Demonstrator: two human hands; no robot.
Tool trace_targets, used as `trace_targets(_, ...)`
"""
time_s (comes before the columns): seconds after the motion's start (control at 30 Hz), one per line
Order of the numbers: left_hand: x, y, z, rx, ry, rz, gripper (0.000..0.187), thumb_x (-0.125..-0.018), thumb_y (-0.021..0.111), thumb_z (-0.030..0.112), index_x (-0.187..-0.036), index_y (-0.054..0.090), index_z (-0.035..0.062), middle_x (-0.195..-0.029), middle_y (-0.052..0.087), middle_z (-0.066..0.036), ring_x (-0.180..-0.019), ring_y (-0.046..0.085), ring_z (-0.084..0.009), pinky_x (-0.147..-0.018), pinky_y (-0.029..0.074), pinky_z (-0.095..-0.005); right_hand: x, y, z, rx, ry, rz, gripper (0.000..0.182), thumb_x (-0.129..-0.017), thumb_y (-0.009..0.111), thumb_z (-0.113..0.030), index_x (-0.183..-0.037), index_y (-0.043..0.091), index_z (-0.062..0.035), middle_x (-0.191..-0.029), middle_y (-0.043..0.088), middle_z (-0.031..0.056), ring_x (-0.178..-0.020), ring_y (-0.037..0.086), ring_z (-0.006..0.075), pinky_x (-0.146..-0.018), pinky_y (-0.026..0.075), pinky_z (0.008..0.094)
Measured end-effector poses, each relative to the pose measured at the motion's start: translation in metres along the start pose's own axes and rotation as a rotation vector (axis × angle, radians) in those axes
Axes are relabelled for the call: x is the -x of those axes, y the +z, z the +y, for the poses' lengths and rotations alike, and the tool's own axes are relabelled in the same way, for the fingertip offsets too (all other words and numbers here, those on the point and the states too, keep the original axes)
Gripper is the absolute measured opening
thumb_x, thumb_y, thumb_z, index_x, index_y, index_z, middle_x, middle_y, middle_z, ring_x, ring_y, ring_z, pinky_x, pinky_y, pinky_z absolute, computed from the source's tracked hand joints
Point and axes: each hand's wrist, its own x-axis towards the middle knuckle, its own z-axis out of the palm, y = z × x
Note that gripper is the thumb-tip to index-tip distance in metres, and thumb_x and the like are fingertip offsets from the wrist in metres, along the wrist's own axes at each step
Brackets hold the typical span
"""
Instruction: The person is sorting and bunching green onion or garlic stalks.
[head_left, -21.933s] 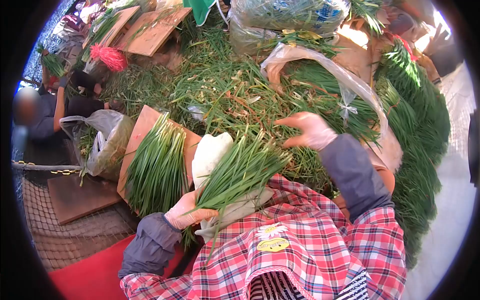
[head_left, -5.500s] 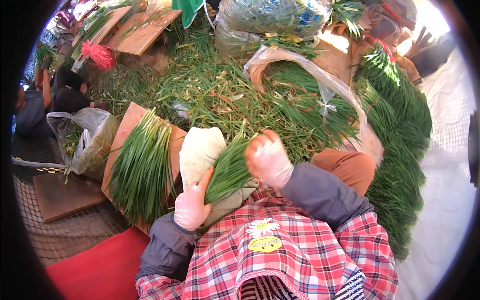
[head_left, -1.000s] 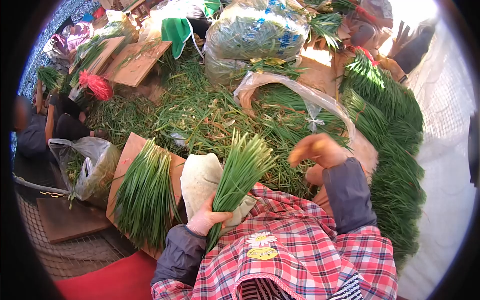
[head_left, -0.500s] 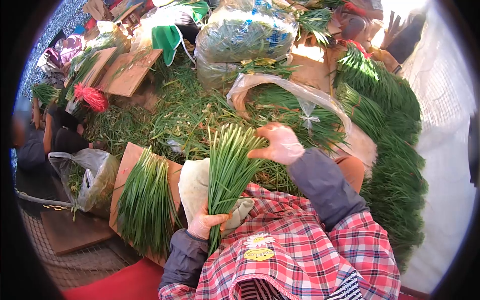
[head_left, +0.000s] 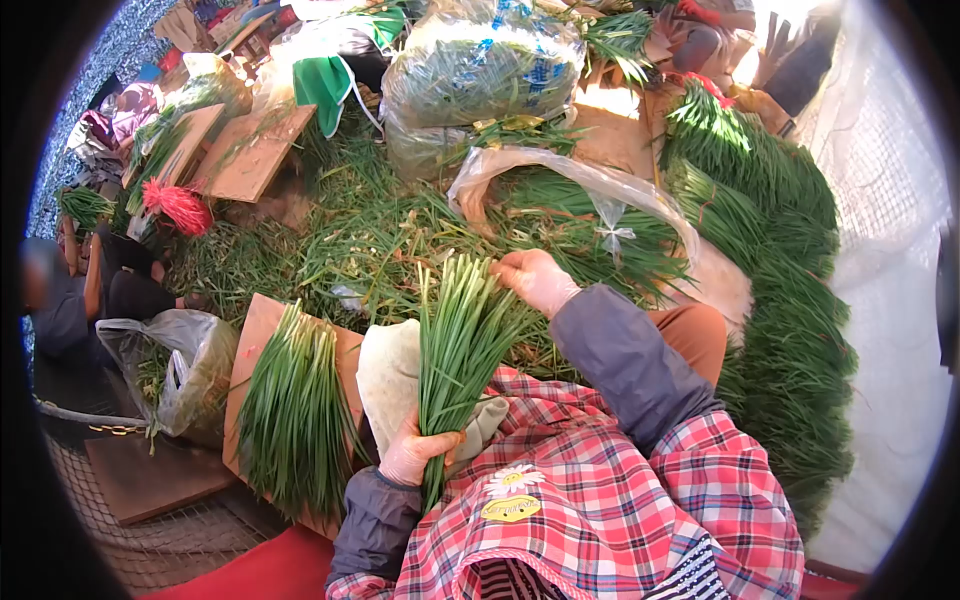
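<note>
A bunch of long green stalks point(head_left: 455, 345) stands upright above my lap, its pale ends at the top. My left hand point(head_left: 415, 452), in a thin clear glove, is wrapped round its lower leafy part. At the upper right of the bunch, my right hand point(head_left: 535, 280) pinches with thumb and fingers at the pale ends; what is between the fingertips is too small to make out. Left of the bunch, another pile of green stalks point(head_left: 300, 410) lies on a brown board point(head_left: 245, 370). A pale cloth point(head_left: 388, 365) lies between the two.
Loose greens point(head_left: 350, 235) cover the ground ahead. Large green bundles point(head_left: 790, 320) line the right side. A filled plastic bag point(head_left: 480, 75) stands at the back, a smaller bag point(head_left: 195, 370) at left. Red ties point(head_left: 178, 207) lie by boards. Other people sit at the far left and back right.
My right hand has moved left and closed its fingers at the top of the bunch. My left hand keeps its hold. The view has shifted slightly.
</note>
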Motion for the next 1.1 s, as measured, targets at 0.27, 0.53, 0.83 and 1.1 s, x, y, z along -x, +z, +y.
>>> trace_targets(0.27, 0.006, -0.023, -0.012, 0.152, -0.055, -0.004, 0.024, -0.073, 0.063, 0.005, -0.095, 0.06, -0.002, -0.078, 0.062, -0.011, -0.048, 0.053, -0.0149, -0.045, 0.043, -0.028, 0.001, -0.065, 0.038, -0.05, 0.139, -0.012, 0.027, -0.084, 0.062, -0.029, -0.084, 0.066, -0.0018, -0.085, 0.066, 0.0141, -0.087, 0.062, 0.0275, -0.081, 0.047, 0.0412)
trace_targets(0.53, -0.006, -0.017, -0.014, 0.157, 0.001, -0.095, 0.027, -0.072, 0.062, 0.008, -0.096, 0.058, -0.0043, -0.076, 0.06, -0.013, -0.046, 0.051, -0.0156, -0.042, 0.044, -0.0293, 0.039, 0.004, 0.004, -0.369, 0.05, -0.283, 0.034, -0.083, 0.063, -0.016, -0.114, 0.058, -0.0042, -0.085, 0.064, 0.0075, -0.074, 0.059, 0.0145, -0.063, 0.049, 0.0288)
trace_targets(0.83, -0.002, -0.011, -0.006, 0.08, 0.022, -0.032, 0.022, -0.073, 0.061, 0.013, -0.088, 0.054, -0.002, -0.067, 0.053, -0.009, -0.044, 0.045, -0.0133, -0.045, 0.038, -0.027, 0.043, -0.028, 0.004, -0.312, 0.314, -0.152, 0.019, -0.088, 0.06, -0.019, -0.09, 0.064, -0.0006, -0.071, 0.062, 0.0065, -0.06, 0.058, 0.0125, -0.054, 0.046, 0.0239)
trace_targets(1.1, -0.001, 0.005, 0.003, 0.074, 0.028, -0.022, 0.033, -0.073, 0.062, 0.007, -0.104, 0.054, 0.0007, -0.077, 0.057, -0.009, -0.049, 0.05, -0.0135, -0.044, 0.042, -0.025, 0.026, -0.053, 0.05, -0.577, 0.192, 0.212, 0.014, -0.082, 0.06, -0.014, -0.083, 0.063, -0.0011, -0.06, 0.057, 0.0038, -0.052, 0.055, 0.0136, -0.053, 0.047, 0.0283)
